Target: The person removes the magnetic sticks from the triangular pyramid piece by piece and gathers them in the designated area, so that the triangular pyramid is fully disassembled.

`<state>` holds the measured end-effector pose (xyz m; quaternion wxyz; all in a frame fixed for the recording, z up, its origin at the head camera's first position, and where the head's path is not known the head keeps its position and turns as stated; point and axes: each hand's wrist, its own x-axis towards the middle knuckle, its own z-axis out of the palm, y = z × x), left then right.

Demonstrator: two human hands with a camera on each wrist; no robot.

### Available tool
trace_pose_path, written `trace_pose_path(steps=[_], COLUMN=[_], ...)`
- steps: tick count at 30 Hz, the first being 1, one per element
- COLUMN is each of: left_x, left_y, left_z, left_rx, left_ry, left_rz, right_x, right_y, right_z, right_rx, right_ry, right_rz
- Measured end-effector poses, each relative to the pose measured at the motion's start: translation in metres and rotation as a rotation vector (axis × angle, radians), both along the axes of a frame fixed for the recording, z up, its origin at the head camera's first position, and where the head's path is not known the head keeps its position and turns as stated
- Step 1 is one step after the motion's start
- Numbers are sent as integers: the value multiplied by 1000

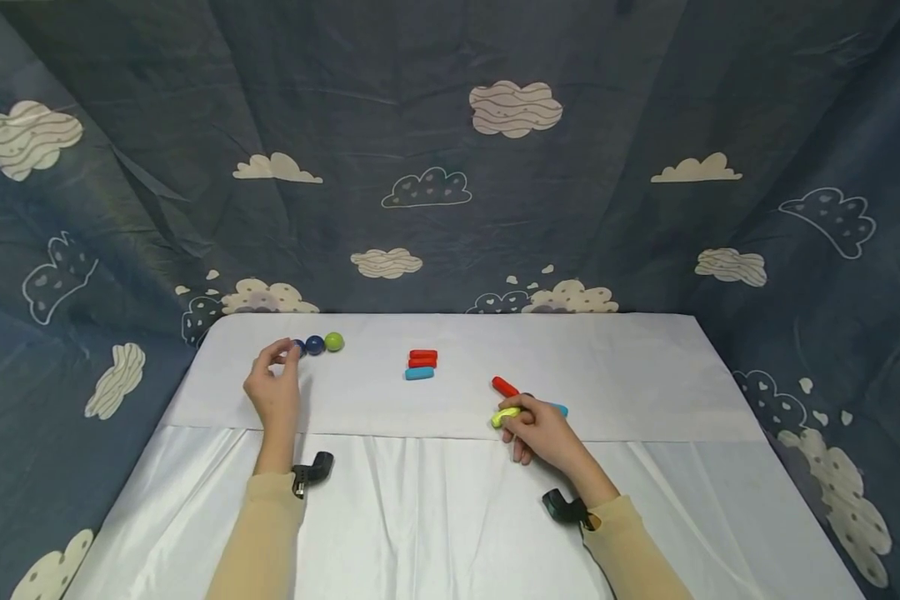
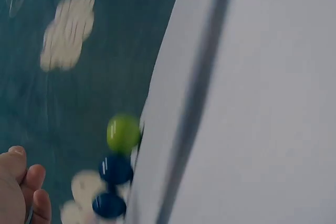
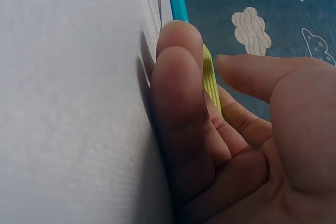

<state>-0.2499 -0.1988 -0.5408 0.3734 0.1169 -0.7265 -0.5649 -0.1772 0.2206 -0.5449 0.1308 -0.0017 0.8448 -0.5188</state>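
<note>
My left hand [image 1: 273, 387] is at the left, its fingertips beside the nearest of two dark blue balls [image 1: 315, 345]. A green ball [image 1: 333, 342] completes the row. In the left wrist view, its bent fingers [image 2: 34, 179] appear apart from the blue balls [image 2: 116, 169], with nothing visible in them. At the right, my right hand [image 1: 543, 433] pinches a short yellow ribbed stick [image 1: 504, 417]; in the right wrist view, fingers partly cover the stick [image 3: 210, 80]. Just beyond that hand lies a red stick [image 1: 504, 386], and a blue stick [image 1: 561, 409] is partly hidden behind it.
Midway between the hands, two red sticks [image 1: 423, 359] and a blue stick [image 1: 419, 373] lie side by side. A white cloth [image 1: 420, 517] covers the table. Behind it hangs a dark curtain [image 1: 390, 75] with cloud prints.
</note>
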Motion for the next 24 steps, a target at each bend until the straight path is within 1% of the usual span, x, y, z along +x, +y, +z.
trace_pose_path(steps=[1, 3, 4, 6, 8, 10, 12, 14, 16, 18, 21, 24], left_x=[3, 9, 11, 17, 22, 27, 31, 36, 40, 42, 43, 44], left_y=[9, 28, 39, 60, 81, 100, 118, 133, 145, 156, 169, 177], left_z=[1, 2, 2, 2, 0, -3, -7, -10, -13, -15, -17, -18], left_rx=[-18, -54, -83, -145, -205, -263, -304, -327, -351, -369, -432, -512], left_ry=[20, 52, 59, 50, 16, -40, -100, -160, -216, -263, -319, -334], left_rz=[-32, -118, -161, -257, -368, -473, -580, -670, -728, -769, -802, -815], right_x=[0, 1, 2, 3, 5, 6, 7, 7, 7, 8, 8, 7], right_y=[-1, -2, -3, -5, -8, -11, -13, -15, -17, -17, -17, -17], right_z=[0, 1, 1, 3, 5, 6, 7, 7, 6, 6, 5, 5], right_rx=[6, 22, 32, 61, 95, 142, 198, 252, 304, 339, 372, 383], right_ry=[-1, -2, -1, 12, 31, 53, 80, 108, 139, 170, 202, 216], right_rz=[-2, -5, -7, -7, -7, -8, -7, -1, 9, 20, 40, 72])
